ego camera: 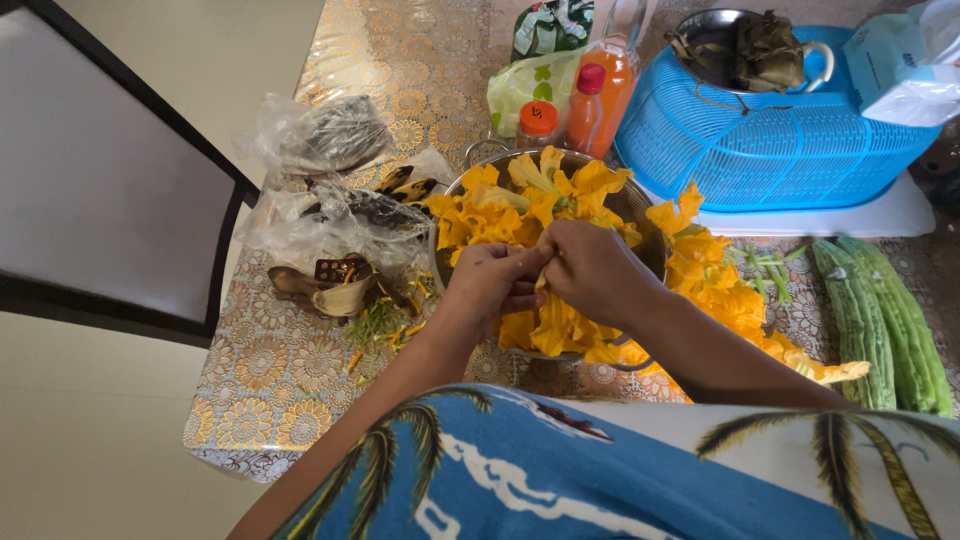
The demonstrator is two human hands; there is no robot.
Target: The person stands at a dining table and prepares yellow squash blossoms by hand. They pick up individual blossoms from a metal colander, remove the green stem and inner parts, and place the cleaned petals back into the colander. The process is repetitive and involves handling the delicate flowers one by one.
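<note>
Together our left hand and right hand pinch one yellow squash blossom, its axis unclear, over the metal colander; gold-patterned tablecloth, pale floor.

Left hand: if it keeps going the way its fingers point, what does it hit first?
The left hand points rightward, fingertips meeting the right hand over the round metal bowl of yellow-orange squash blossoms. It would likely meet the right hand's fingers first; depth is unclear.

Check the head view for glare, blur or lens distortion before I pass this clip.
Head view: daylight glare washes out the tablecloth at the far end; hands and yellow blossoms are sharp; wide-angle bending at the edges, seen on the chair frame.
</note>
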